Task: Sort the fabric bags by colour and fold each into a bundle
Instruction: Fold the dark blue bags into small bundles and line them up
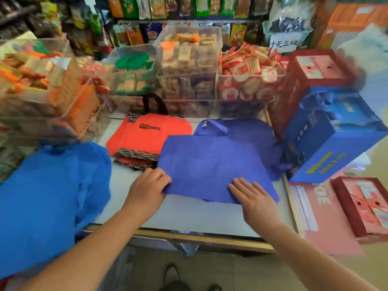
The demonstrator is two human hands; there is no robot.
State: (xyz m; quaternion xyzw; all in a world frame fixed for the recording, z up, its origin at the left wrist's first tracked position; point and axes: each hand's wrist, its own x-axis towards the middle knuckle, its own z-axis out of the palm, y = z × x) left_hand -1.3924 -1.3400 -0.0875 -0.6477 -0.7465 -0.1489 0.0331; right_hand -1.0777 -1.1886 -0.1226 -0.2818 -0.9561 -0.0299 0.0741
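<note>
I have the purple bag (210,169) lying flat in the middle of the worktop (189,217), its near edge towards me. My left grip (147,187) (a bare hand, like its partner) is curled round the bag's near left corner and pinches the fabric there. My right grip (254,198) lies flat on the near right part of the same bag, fingers straight and a little spread, holding nothing.

Just beyond, on the far right, a second purple bag (249,131) lies partly under the first, one handle loop showing. To the far left of both sits an orange bag (147,137) with a black handle and patterned trim, its right edge tucked under the purple bag. A blue bag (52,185) lies crumpled over the worktop's left end, well apart from my left grip.

Clear snack bins (189,66) line the far edge, and a blue box (327,143) stands tilted at the right.
</note>
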